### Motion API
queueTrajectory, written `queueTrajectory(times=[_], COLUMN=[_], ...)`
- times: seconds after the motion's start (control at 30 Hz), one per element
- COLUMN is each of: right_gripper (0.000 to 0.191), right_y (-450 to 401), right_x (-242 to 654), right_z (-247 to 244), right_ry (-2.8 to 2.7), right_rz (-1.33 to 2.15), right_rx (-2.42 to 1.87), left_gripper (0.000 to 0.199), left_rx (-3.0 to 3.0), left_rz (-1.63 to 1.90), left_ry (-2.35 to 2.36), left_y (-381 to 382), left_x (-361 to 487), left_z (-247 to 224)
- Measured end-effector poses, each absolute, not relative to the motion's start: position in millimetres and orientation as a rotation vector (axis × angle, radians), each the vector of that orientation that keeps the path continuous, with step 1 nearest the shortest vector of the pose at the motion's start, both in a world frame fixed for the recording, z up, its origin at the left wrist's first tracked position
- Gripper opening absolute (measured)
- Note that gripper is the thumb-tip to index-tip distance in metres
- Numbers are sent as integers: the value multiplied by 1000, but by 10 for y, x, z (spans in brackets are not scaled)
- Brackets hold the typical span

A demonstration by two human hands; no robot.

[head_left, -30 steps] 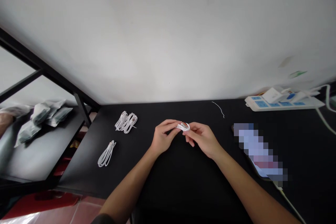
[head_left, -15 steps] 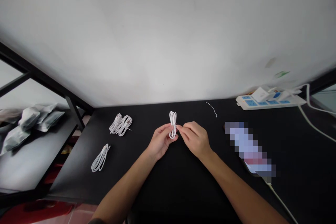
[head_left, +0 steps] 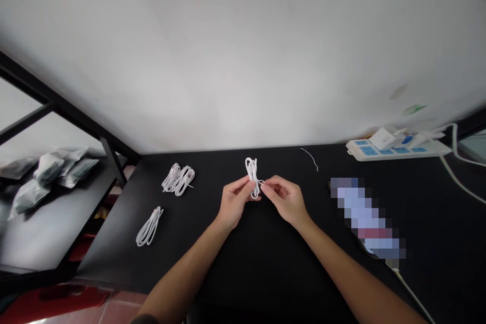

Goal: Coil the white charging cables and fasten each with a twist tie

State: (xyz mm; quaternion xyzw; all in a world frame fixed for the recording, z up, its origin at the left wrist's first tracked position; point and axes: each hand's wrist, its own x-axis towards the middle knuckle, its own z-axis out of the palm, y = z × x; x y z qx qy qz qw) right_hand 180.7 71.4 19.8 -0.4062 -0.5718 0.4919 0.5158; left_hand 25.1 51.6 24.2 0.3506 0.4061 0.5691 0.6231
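Note:
A small coiled white cable [head_left: 252, 166] stands upright between my hands above the black table [head_left: 243, 263]. My left hand [head_left: 234, 201] pinches its lower half between thumb and fingers. At the coil's right side, my right hand [head_left: 285, 198] pinches a thin white twist tie [head_left: 261, 181] that runs from the coil's middle. Two more coiled white cables [head_left: 184, 180] lie side by side to the left, and another white coil [head_left: 150, 227] rests nearer the front. A loose white tie [head_left: 310, 158] lies near the wall.
At the back right is a power strip [head_left: 402, 153] with plugs and white cords. A phone-like device [head_left: 370, 217], blurred out, lies at the right with a cable attached. Plastic packets [head_left: 49, 168] sit on a surface at far left, past a black metal frame [head_left: 110, 159].
My right hand has drawn slightly away from the coil and its fingers have turned, showing a loop of tie. The coil leans a little differently. The whole view has shifted slightly.

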Motion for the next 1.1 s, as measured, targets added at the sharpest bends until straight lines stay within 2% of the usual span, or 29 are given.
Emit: queueTrajectory(times=[0.27, 0.47, 0.6, 0.73, 1.0, 1.1], right_gripper=[28, 19, 13, 13, 15, 13], right_y=[711, 756, 796, 786, 645, 682], right_x=[1825, 1948, 2073, 2100, 1963, 2018], right_z=[195, 285, 344, 348, 361, 386], right_ry=[-1337, -1593, -1768, -1964, -2083, -2001], right_rz=[1297, 1216, 931, 685, 497, 409], right_rx=[-1014, -878, -915, -869, -777, -805], left_gripper=[35, 37, 29, 17, 26, 40], left_rx=[853, 735, 1066, 1643, 2293, 2289], left_rz=[1337, 1097, 1066, 1039, 962, 950], left_ry=[961, 784, 985, 1352, 1733, 1832], left_y=[503, 532, 578, 553, 464, 520], left_x=[262, 151, 52, 60, 171, 134], left_z=[225, 276, 299, 281, 144, 54])
